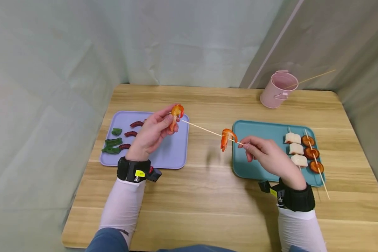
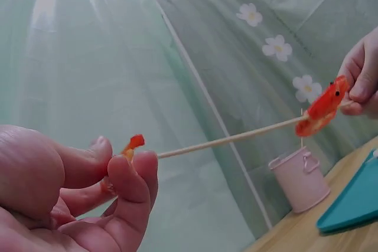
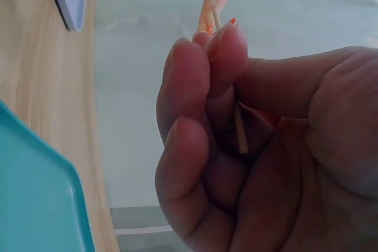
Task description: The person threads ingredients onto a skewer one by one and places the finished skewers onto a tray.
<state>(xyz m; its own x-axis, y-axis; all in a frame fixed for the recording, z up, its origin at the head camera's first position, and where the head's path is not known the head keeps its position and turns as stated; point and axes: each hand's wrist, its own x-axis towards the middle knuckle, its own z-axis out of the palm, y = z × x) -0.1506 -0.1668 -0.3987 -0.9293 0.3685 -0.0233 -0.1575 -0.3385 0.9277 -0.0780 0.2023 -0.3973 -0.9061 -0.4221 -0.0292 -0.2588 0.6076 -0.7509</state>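
My left hand (image 1: 152, 131) pinches an orange shrimp (image 1: 177, 114) between thumb and fingers, above the lavender tray (image 1: 173, 154). A thin wooden skewer (image 1: 201, 128) runs from that shrimp across to my right hand (image 1: 266, 152), which pinches its other end. A second shrimp (image 1: 228, 138) is threaded on the skewer close to the right fingers. In the left wrist view, the fingers mostly hide the left shrimp (image 2: 134, 143). The right wrist view shows the blunt skewer end (image 3: 241, 131) poking out below the thumb and fingertips.
Green pepper pieces (image 1: 112, 142) and dark red curved pieces (image 1: 131, 134) lie on the lavender tray. The teal tray (image 1: 252, 168) holds a skewer of white pieces (image 1: 296, 149) and one of round brown slices (image 1: 311, 153). At the back right stands a pink bucket (image 1: 273, 96) with a stick.
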